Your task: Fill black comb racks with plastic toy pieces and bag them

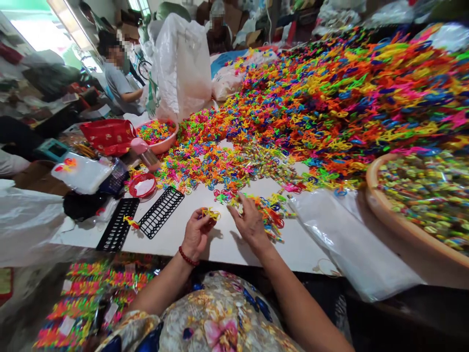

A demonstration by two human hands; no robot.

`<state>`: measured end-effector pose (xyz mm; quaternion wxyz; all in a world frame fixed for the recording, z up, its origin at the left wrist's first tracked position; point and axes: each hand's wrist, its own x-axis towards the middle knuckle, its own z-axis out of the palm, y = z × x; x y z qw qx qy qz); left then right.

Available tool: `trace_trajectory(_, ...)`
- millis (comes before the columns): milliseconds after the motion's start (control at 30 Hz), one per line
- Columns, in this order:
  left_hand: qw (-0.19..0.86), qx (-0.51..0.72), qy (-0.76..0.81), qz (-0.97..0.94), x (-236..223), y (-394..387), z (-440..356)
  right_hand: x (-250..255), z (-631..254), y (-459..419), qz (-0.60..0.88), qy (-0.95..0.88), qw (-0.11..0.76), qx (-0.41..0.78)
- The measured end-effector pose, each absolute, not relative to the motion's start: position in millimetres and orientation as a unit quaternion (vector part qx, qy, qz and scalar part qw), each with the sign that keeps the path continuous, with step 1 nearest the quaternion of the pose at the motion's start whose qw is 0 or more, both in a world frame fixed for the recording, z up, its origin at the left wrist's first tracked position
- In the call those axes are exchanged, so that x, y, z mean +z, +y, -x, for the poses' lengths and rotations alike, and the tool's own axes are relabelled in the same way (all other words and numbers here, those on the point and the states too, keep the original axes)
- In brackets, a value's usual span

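Evidently, no writing is readable near the two black slotted racks (161, 211) (one left of the other) on the white bench (220, 244), where the left hand's (196, 234) fingers clamp small yellow plastic pieces (211, 213) and the right hand's (249, 220) fingers curl, slightly apart, just right of them.

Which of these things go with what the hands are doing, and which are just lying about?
Seemingly in use:
Left hand, holding yellow plastic pieces
Right hand, beside loose multicoloured pieces
Large heap of coloured plastic pieces

Probably just lying about:
Red bag
Pink-capped bottle
Black bundle
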<state>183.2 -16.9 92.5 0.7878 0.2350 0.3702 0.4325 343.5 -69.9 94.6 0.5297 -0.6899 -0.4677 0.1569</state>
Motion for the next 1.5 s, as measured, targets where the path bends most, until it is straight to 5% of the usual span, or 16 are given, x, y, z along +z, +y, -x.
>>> trace_trajectory(133, 0.8, 0.418, 0.348, -0.255, 88.1, -18.2, -185.3, 89.1, -321.1, -81.2, 0.636, -0.528, 0.499, 0.261)
trace_trajectory(400, 0.775, 0.448, 0.372, -0.243, 88.9, -26.4, -198.9, 50.3, -327.1, -86.1, 0.551, -0.697, 0.455, -0.053)
trace_trajectory(567, 0.826, 0.354, 0.37, -0.234, 85.5, -16.8, -189.6, 37.5, -319.7, -93.0, 0.499, -0.748, 0.426, -0.096)
trace_trajectory(733, 0.817, 0.345, 0.389, -0.249, 81.7, -16.6, -177.0, 63.2, -296.7, -109.4, 0.557, -0.694, 0.449, 0.076)
trace_trajectory(967, 0.822, 0.331, 0.375, -0.272, 81.9, -16.8, -175.0, 85.2, -306.6, -111.1, 0.629, -0.396, 0.544, 0.389)
trace_trajectory(1500, 0.758, 0.341, 0.383, -0.402, 78.5, -39.0, -189.8, 80.3, -300.3, -116.5, 0.623, -0.396, 0.534, 0.412)
